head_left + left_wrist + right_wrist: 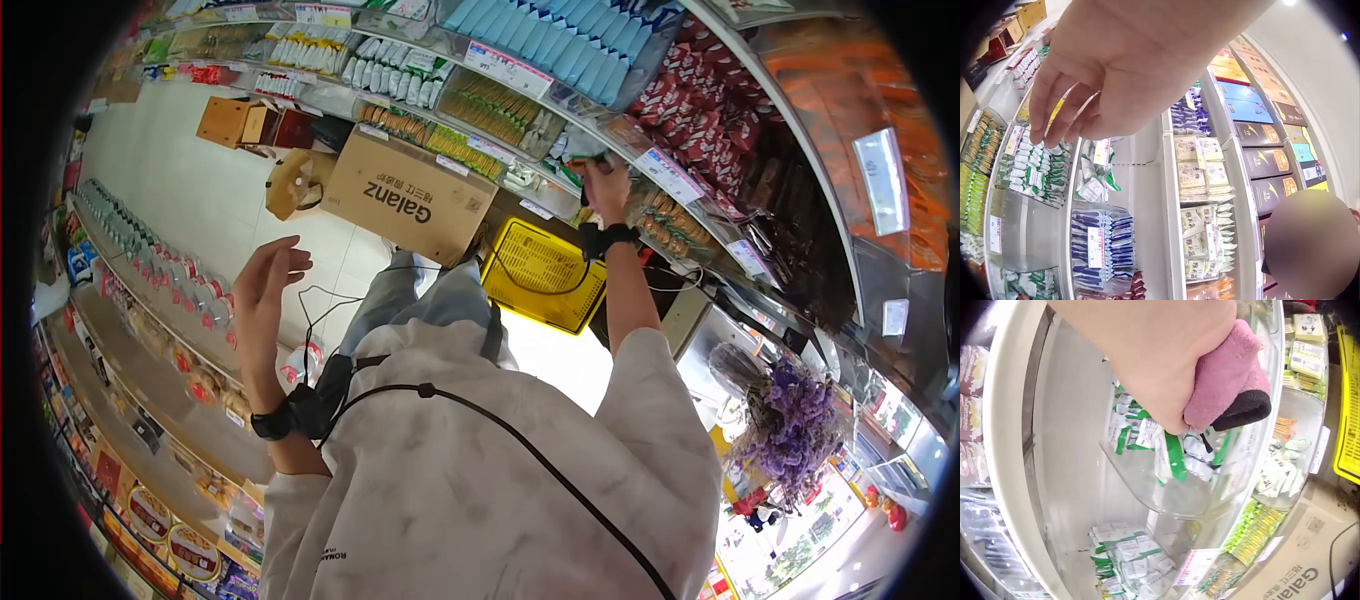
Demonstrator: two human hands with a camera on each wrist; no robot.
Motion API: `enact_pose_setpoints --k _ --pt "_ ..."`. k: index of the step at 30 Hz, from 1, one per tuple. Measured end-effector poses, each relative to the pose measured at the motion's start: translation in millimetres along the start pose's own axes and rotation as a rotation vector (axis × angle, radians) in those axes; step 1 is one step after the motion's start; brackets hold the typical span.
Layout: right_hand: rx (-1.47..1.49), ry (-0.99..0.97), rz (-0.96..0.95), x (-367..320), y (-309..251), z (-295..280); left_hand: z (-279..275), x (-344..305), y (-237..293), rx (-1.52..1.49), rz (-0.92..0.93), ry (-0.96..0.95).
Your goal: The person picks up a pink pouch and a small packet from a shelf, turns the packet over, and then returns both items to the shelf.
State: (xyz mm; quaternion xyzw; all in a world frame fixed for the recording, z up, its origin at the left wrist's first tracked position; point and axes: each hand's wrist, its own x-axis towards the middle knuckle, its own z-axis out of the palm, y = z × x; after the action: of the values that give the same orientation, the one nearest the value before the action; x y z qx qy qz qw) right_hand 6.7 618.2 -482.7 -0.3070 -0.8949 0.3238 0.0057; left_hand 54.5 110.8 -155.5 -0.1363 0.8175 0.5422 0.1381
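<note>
Pink cloth — bunched, with a black piece at its end — sits at the shelf's clear plastic bin, just above green-and-white packets. Right hand is clenched round it. Left hand is raised in the aisle — fingers loosely apart, holding nothing. Yellow basket and cardboard box stand on the floor below.

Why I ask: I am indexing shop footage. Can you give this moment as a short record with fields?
place: shop aisle, stocked shelves on both sides
right hand: grips a pink cloth, held at a shelf
below the cloth: clear plastic bin with green-and-white packets
left hand: raised, fingers relaxed, holds nothing
on the floor: Galanz cardboard box, yellow basket
</note>
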Motion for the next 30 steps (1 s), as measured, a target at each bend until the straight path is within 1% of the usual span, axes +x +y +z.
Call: enact_pose_setpoints --k 1,2,4,7,8,10,11,14,17,20,22,23,26,29,30 --pt "0.013 -0.036 -0.012 -9 4 0 0 2 1 -0.008 0.006 -0.006" --pt "0.085 -0.01 -0.066 -17 8 2 -1 4 2 -0.013 0.015 -0.002" --pt "0.16 -0.012 0.008 -32 5 -3 -1 6 6 -0.022 0.028 0.003" --pt "0.269 0.159 0.014 -40 23 5 -1 9 15 -0.021 0.06 0.022" --pt "0.287 0.134 0.073 -40 30 5 -2 9 17 -0.016 0.061 0.015" --pt "0.328 0.086 0.19 -43 27 -8 -3 12 22 -0.006 0.067 0.002" --pt "0.287 0.093 0.178 -45 27 -15 -3 12 25 -0.005 0.075 0.001" --pt "0.28 0.105 0.01 -33 49 -11 -2 13 29 -0.005 0.089 -0.002" --pt "0.205 0.173 -0.018 -29 41 -13 0 16 30 -0.017 0.09 -0.007" --pt "0.036 0.044 0.073 -45 -20 -40 1 18 27 -0.029 0.089 -0.016" --pt "-0.08 -0.025 0.091 -46 -34 -37 2 18 27 -0.044 0.091 -0.016" --pt "-0.138 -0.059 0.1 -44 -37 -35 2 19 26 -0.043 0.091 -0.018" --pt "-0.254 -0.016 0.019 -31 -6 -7 1 19 23 -0.032 0.091 -0.032" --pt "-0.248 -0.06 0.125 -25 -3 -5 -1 20 23 -0.019 0.092 -0.043" --pt "-0.232 -0.03 0.143 -27 -6 -6 0 19 25 -0.017 0.093 -0.041"
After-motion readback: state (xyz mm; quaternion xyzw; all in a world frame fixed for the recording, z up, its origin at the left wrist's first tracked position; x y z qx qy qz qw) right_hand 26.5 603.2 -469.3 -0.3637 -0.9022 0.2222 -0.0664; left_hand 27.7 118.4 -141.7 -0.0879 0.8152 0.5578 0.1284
